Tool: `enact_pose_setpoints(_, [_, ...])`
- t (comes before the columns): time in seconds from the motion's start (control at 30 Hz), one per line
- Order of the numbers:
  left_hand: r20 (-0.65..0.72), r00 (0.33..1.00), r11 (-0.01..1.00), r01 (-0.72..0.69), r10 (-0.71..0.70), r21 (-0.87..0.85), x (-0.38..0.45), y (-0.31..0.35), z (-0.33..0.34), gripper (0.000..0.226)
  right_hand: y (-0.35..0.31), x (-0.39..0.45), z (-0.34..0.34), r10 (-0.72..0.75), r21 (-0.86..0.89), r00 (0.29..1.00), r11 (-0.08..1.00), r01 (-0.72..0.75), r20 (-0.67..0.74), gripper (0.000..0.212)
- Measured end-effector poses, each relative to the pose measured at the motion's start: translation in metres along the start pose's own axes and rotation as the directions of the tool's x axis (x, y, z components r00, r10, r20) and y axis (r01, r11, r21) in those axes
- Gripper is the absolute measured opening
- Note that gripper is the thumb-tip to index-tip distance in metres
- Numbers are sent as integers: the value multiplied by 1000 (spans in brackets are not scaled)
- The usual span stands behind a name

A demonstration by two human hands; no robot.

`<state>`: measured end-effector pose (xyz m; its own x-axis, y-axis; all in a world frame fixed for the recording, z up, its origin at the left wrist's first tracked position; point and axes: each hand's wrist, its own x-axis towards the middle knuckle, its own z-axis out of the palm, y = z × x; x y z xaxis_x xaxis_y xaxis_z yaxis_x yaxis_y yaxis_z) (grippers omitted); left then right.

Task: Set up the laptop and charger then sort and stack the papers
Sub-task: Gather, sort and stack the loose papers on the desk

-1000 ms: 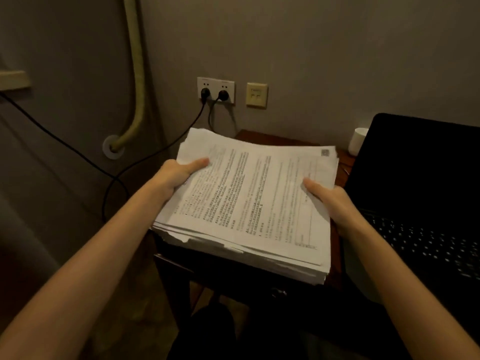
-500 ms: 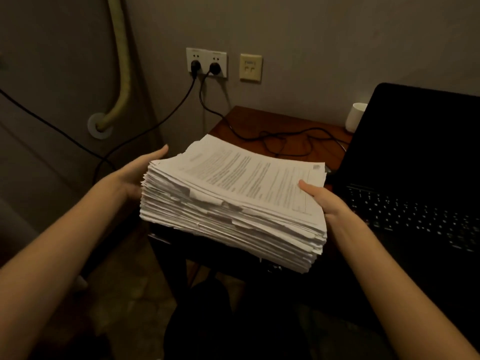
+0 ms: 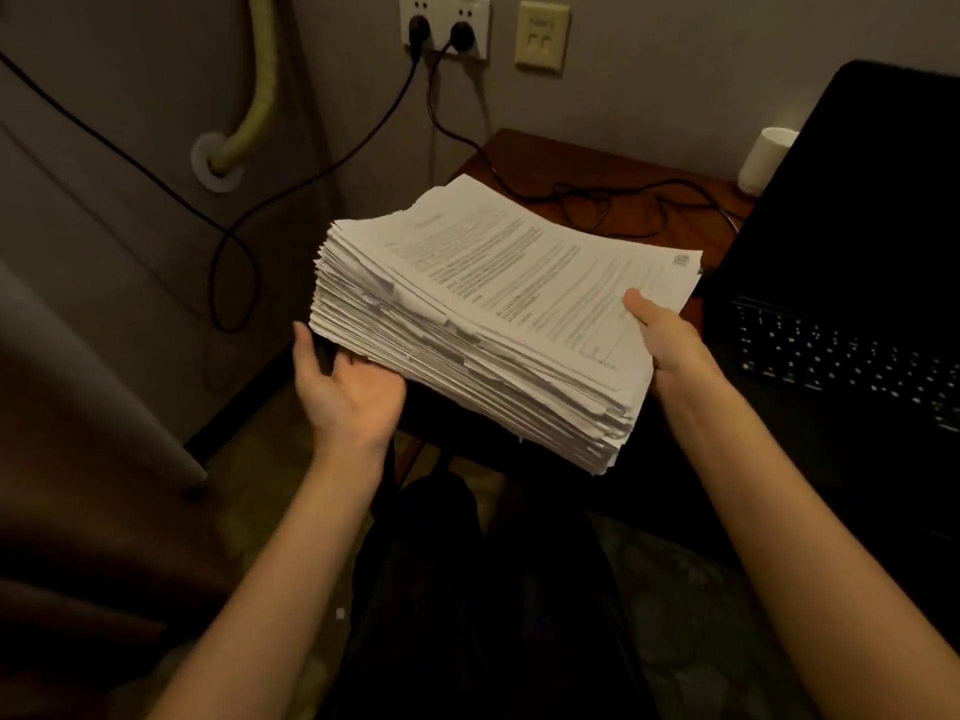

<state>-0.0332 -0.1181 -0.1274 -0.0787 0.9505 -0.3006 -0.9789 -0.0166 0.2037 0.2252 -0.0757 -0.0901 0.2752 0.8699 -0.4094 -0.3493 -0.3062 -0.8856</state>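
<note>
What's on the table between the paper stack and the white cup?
In the head view, loose loops of black cable lie on the bare wooden table between the paper stack and the white cup.

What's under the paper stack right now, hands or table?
The left hand, palm up, has its fingers under the near left corner of the paper stack. The right hand grips the right edge, thumb on top. The rest of the underside, and whether it touches the wooden table, is hidden.

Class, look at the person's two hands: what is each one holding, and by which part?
The right hand grips the paper stack at its near right corner, thumb on top. The left hand, palm up, supports its lower left edge.
</note>
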Motion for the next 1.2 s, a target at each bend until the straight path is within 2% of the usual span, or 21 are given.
enact_pose_setpoints(0.1, [-99, 994, 992, -60, 49, -108, -15, -10, -3, 55, 9, -17, -1, -10, -25, 999, 1000, 10, -37, 30])
enact_pose_setpoints(0.17, [-130, 991, 999, -24, 29, 34, -35, -24, -13, 58, 18, -29, -2, -42, -20, 997, 999, 40, -71, 32])
enact_pose_setpoints(0.2, [-126, 992, 986, 11, 10, 165, -46, -33, -18, 64, 23, -36, -1, -61, -13, 995, 998, 60, -79, 35])
enact_pose_setpoints(0.27, [-46, 999, 913, 39, -22, 406, -62, -46, -25, 76, 33, -51, 2, -79, 7, 990, 997, 80, -113, 42])
enact_pose_setpoints(0.37, [64, 998, 830, -24, -14, 558, -66, -48, -21, 96, 49, -76, 12, -64, 77, 981, 994, 80, -185, 43])
enact_pose_setpoints(0.43, [9, 998, 755, -55, 65, 654, -63, -39, -19, 94, 61, -93, 18, -49, 137, 980, 988, 77, -195, 42])
enact_pose_setpoints(0.53, [-23, 995, 649, -47, 99, 759, -57, -20, -19, 75, 78, -113, 23, -24, 176, 991, 983, 48, -135, 39])
enact_pose_setpoints(0.63, [-23, 997, 585, -25, 75, 811, -54, 3, -17, 46, 86, -124, 18, 48, 145, 998, 988, -53, 36, 35])
enact_pose_setpoints(0.7, [8, 999, 547, -29, 40, 837, -50, 17, -15, 38, 83, -126, 7, 53, 131, 990, 989, -70, 128, 41])
enact_pose_setpoints(0.83, [13, 993, 482, 45, -115, 875, -36, 49, -6, 62, 69, -118, -14, -1, 81, 977, 997, -17, 214, 43])
enact_pose_setpoints(0.9, [-4, 980, 418, 89, -199, 904, -27, 63, 2, 59, 69, -118, -14, 58, 2, 944, 998, -62, 325, 49])
enact_pose_setpoints(0.93, [-20, 974, 400, 111, -226, 910, -22, 70, 6, 67, 71, -119, -12, 101, -44, 927, 995, -92, 361, 46])
enact_pose_setpoints(1.03, [-116, 966, 329, 189, -231, 925, -6, 91, 4, 122, 82, -127, -2, 141, -90, 909, 989, -115, 392, 40])
enact_pose_setpoints(1.07, [-132, 961, 303, 204, -243, 931, -3, 95, 1, 129, 87, -129, 1, 123, -70, 914, 992, -105, 386, 39])
enact_pose_setpoints(1.1, [-140, 948, 281, 223, -286, 933, -5, 95, 0, 123, 91, -133, 4, 104, -37, 922, 995, -97, 374, 36])
enact_pose_setpoints(1.17, [-162, 915, 233, 260, -371, 937, -18, 93, 2, 96, 99, -139, 8, 76, 38, 939, 995, -94, 336, 35])
enact_pose_setpoints(1.2, [-156, 908, 177, 240, -390, 954, -25, 94, 3, 89, 103, -141, 10, 67, 67, 947, 993, -92, 313, 36])
